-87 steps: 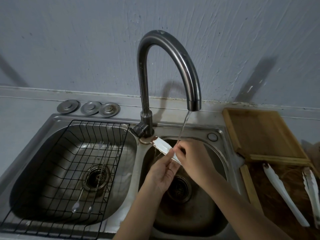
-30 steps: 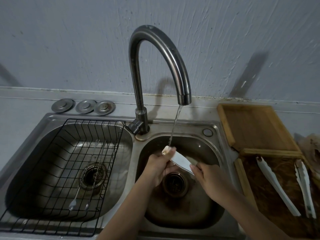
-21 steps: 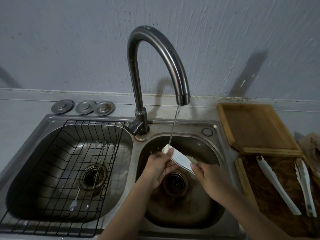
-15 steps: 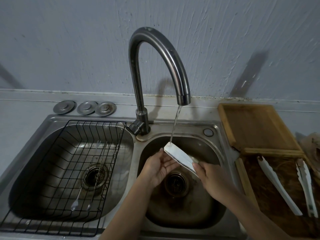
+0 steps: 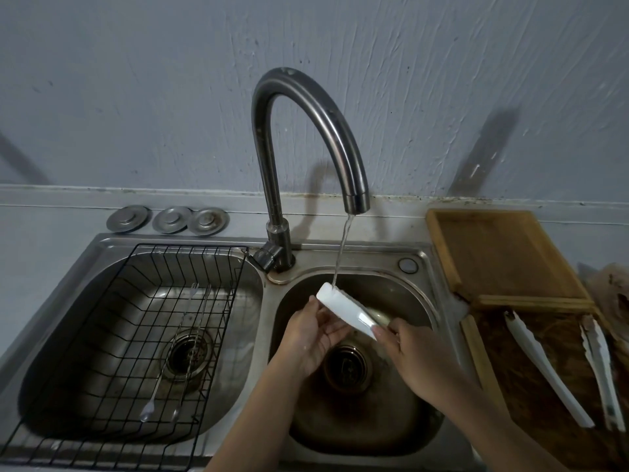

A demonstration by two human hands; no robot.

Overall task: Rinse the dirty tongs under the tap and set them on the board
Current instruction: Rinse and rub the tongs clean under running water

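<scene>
A pair of white tongs [image 5: 343, 306] slants over the right sink basin [image 5: 418, 294], its upper end under the thin stream from the curved tap [image 5: 306, 107]. My right hand [image 5: 412, 352] grips the lower end of the tongs. My left hand [image 5: 311, 330] cups the upper part from below, fingers touching it. On the right lie two wooden boards: a lighter one [image 5: 503, 253] at the back and a darker one [image 5: 544, 379] in front. The dark board carries two more white tongs, one [image 5: 544, 366] to the left and another [image 5: 602, 373] beside it.
The left sink basin holds a black wire rack [image 5: 129, 335] with two long thin forks [image 5: 183, 349] lying in it. Three round metal sink plugs [image 5: 166, 219] sit on the ledge behind. A grey wall rises close behind the tap. Crumpled wrapping [image 5: 612, 284] lies at the far right.
The tongs have shifted so that their end sits in the stream. My left hand has slid along the upper part, and my right hand has kept hold of the lower end.
</scene>
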